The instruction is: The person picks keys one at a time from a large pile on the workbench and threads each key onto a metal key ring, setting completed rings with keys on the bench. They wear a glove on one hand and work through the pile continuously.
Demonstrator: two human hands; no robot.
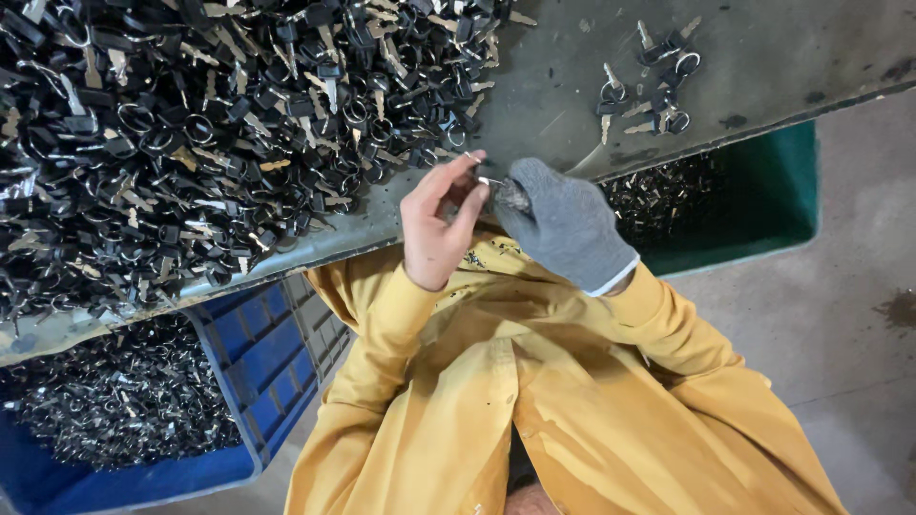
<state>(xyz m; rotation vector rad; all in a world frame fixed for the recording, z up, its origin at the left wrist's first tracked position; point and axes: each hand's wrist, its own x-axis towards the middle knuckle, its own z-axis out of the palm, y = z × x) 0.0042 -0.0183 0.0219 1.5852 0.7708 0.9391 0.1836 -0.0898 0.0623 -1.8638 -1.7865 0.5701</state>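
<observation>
My bare left hand (437, 224) and my grey-gloved right hand (563, 224) meet at the near edge of a grey metal table (563, 86). Together they pinch a small metal key and ring (489, 180) between the fingertips; the piece is mostly hidden by the fingers. A big heap of black-headed keys on rings (191, 133) covers the table's left part, just beyond my left hand. A small cluster of ringed keys (649, 86) lies apart on the bare table, above my right hand. Yellow sleeves cover both arms.
A blue plastic crate (258, 353) holding metal keys and rings stands under the table at lower left. A green bin (763, 200) with more metal parts sits under the table at right. Concrete floor (840, 315) lies to the right.
</observation>
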